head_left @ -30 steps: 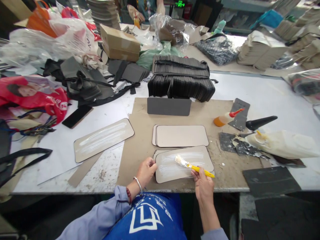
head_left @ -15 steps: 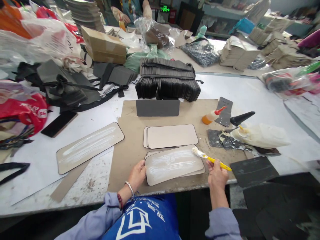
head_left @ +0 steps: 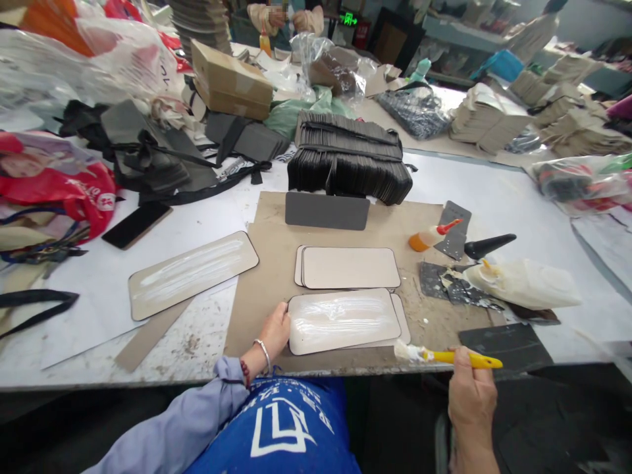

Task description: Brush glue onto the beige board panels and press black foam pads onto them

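Observation:
My left hand [head_left: 274, 330] grips the left end of a beige panel [head_left: 345, 321] with rounded corners and white streaks of paste across it. Under that panel, another one [head_left: 403, 322] sticks out at the right. My right hand [head_left: 471, 385] is closed round the yellow handle of a paintbrush [head_left: 447, 357], whose paste-coated bristles hang by the table's front edge, just off the panel's lower right corner. Just behind lies a small pile of plain beige panels [head_left: 349, 267]. A second streaked panel [head_left: 192, 273] rests at the left.
A strapped bundle of dark pieces [head_left: 348, 158] stands behind a grey panel [head_left: 326, 212]. On the right are an orange glue bottle [head_left: 432, 237], a black-handled tool [head_left: 490, 246] and a whitish paste bag [head_left: 528, 280]. A phone [head_left: 137, 225] lies left. Another person's hands [head_left: 286, 18] show at the back.
The brush has come off the panel, moving right and down toward me. The streaked panel under my left hand now lies straighter, and its paste covers more. The whole view has shifted slightly.

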